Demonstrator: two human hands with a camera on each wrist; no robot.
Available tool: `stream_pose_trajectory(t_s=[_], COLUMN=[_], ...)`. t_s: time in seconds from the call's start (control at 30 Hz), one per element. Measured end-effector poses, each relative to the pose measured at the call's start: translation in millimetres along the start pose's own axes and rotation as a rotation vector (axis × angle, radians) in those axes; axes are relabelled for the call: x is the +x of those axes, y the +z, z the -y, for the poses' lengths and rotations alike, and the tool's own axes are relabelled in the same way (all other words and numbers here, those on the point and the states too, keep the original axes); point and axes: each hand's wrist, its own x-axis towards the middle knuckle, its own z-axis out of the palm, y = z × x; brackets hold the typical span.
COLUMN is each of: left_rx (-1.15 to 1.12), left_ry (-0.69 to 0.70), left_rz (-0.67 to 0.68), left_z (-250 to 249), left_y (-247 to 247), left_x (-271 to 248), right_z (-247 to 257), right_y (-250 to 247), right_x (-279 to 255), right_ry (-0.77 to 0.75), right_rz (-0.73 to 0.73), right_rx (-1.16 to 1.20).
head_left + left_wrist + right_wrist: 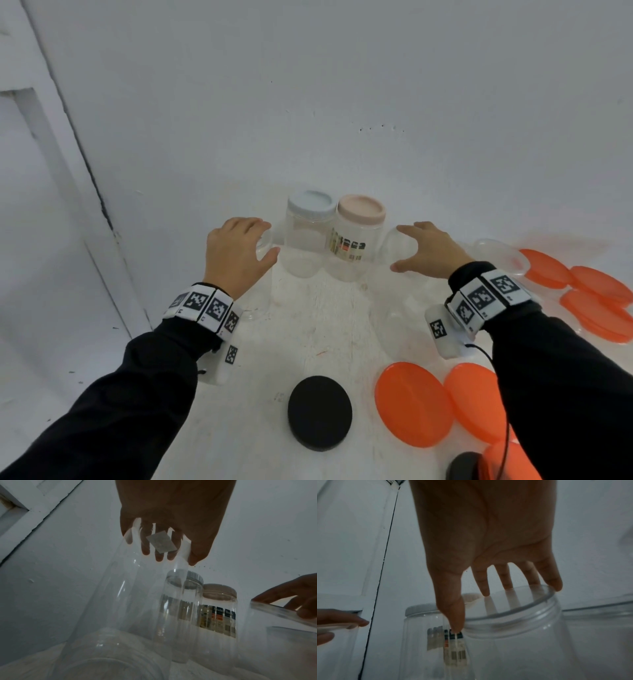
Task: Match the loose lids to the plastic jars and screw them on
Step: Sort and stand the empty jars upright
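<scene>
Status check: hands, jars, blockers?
Left hand grips open jar rim. Right hand grips second open jar. Two jars capped. Black lid loose.

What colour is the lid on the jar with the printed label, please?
The lid on the labelled jar is pale pink, shown best in the head view.
</scene>
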Motion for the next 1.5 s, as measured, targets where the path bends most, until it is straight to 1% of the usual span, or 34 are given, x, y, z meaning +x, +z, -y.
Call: stream_pose_trajectory(t_s=[0.2,0.47,0.57,0.73,0.8,0.87,0.97,1.1,1.17,1.33,1.4,1.5], left_rx=[-0.007,-0.002,0.003,-0.003,-0.001,0.002,0.005,-0.015,-0.016,-0.038,-0.054,-0.059], left_ry=[-0.005,0.0,-0.001,0.001,0.002,0.002,0.007,0.001,-0.008,-0.027,-0.022,-0.007], left_rz=[-0.007,-0.001,-0.005,0.0,-0.002,-0.003,0.0,0.021,0.033,0.053,0.062,0.083], left_z=[0.1,1.7,1.6,1.0,0.6,0.8,0.5,-0.2,-0.5,-2.1,-4.3,-8.1], left_y=[1.8,2.5,3.2,2.3,2.0,1.5,-0.2,-1.4,-2.4,-5.2,-7.1,-9.0], left_x=[-0.2,1.0,0.9,0.6,0.7,0.8,0.3,-0.7,-0.5,2.0,2.1,0.5], right_z=[2.2,-2.9,-3.5,-0.5,-1.9,-5.8,-13.5,-21.9,-24.3,-29.4,-31.8,-34.3], right_y=[6.4,8.7,6.6,-4.2,-7.3,-5.5,1.9,11.1,17.1,27.9,29.4,31.2], right_x=[4.3,-3.3,-9.5,-30.7,-43.4,-55.5,-69.4,-80.1,-84.0,-85.2,-83.3,-81.3], right_ry=[-0.018,-0.008,-0.066,-0.228,-0.28,-0.326,-0.357,-0.429,-0.472,-0.468,-0.461,-0.451], right_rz=[0.118,0.117,0.097,0.102,0.146,0.226,0.314,0.272,0.275,0.372,0.375,0.335], right_rx=[-0.016,-0.043,-0.071,-0.054,-0.06,-0.106,-0.177,-0.2,-0.245,-0.405,-0.434,-0.466])
